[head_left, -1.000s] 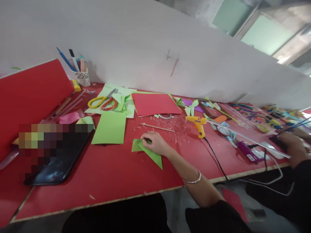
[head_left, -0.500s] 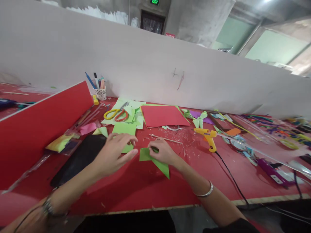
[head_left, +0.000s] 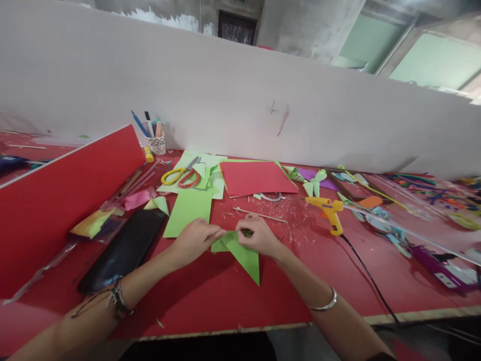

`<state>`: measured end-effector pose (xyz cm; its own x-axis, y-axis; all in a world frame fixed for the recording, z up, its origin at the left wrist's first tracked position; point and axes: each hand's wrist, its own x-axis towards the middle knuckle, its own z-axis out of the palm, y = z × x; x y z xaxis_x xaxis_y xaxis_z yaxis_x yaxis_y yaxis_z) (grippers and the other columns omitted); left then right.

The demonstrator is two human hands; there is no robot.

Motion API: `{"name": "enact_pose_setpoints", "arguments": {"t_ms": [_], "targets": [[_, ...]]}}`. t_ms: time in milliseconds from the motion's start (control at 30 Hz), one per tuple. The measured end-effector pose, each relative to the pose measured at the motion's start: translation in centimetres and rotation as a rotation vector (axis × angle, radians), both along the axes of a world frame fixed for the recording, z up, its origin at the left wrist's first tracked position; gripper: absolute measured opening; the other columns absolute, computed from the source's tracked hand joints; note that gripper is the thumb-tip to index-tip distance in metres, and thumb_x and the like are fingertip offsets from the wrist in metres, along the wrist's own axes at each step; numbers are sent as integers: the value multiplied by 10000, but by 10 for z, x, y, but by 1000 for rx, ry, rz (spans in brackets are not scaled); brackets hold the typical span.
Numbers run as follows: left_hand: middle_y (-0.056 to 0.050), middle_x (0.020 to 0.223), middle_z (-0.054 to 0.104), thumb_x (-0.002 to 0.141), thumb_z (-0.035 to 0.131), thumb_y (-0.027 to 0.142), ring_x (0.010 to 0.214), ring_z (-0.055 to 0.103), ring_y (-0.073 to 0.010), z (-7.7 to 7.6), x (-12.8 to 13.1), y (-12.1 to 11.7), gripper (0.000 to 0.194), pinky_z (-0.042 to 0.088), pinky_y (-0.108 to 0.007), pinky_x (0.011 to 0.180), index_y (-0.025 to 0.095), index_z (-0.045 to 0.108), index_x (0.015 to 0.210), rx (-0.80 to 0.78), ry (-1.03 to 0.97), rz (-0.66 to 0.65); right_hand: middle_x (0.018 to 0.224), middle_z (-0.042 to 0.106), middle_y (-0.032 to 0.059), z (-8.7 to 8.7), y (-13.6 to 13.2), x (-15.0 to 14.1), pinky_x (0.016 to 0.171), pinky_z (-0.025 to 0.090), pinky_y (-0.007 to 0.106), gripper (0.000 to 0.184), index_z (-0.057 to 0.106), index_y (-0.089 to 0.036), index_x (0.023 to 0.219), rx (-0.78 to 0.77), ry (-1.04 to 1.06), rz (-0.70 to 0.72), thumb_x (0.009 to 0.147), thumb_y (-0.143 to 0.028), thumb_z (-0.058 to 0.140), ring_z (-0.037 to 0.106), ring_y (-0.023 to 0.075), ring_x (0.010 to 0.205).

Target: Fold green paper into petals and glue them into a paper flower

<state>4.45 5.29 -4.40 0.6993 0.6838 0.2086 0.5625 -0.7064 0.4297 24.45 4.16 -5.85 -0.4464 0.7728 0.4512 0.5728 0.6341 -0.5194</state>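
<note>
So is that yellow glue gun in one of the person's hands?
No, the glue gun lies on the red tabletop, away from both hands.

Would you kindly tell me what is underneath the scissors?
Mostly pale green paper shows under the scissors; whatever that paper covers cannot be seen.

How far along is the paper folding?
Looks done: the shaped pale-green piece behind the glue gun.
In hand: the folded green paper, pinched by the left hand and right hand.
Probably left: the green sheet lying flat; whether it's needed, can't tell.
</note>
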Motion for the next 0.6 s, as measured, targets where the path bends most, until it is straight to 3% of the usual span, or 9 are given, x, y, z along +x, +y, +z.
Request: {"name": "enact_pose_setpoints", "arguments": {"t_ms": [233, 367, 500, 600], "targets": [[44, 488, 281, 888, 330, 402, 467, 310, -82, 14, -15, 9, 440, 218, -221, 486, 161, 338, 519, -148, -52, 115, 512, 487, -40, -2, 11, 29, 550, 326, 217, 124, 467, -183, 539, -153, 111, -162, 656, -141, 469, 419, 93, 506], [49, 484, 247, 874, 349, 418, 464, 265, -74, 16, -16, 10, 441, 199, -216, 470, 166, 287, 518, -201, -87, 160, 611, 528, -5, 2, 13, 28, 550, 364, 220, 181, 507, -182, 656, -131, 272, -290, 788, -193, 384, 476, 113, 571], [42, 502, 381, 887, 347, 374, 486, 351, -82, 12, -11, 8, 407, 245, -211, 485, 157, 419, 550, -181, -84, 136, 807, 619, 26, 9, 4, 13, 718, 407, 254, 132, 587, -187, 804, -189, 196, -36, 823, -269, 485, 550, 138, 773], [19, 679, 599, 875, 403, 303, 620, 513, -105, 7, -7, 6, 242, 333, -220, 610, 178, 581, 770, -19, -82, 58, 713, 623, 4, 9, -3, 4, 649, 395, 228, 191, 607, -184, 758, -306, 85, 63, 844, -311, 494, 539, 117, 666]]}}
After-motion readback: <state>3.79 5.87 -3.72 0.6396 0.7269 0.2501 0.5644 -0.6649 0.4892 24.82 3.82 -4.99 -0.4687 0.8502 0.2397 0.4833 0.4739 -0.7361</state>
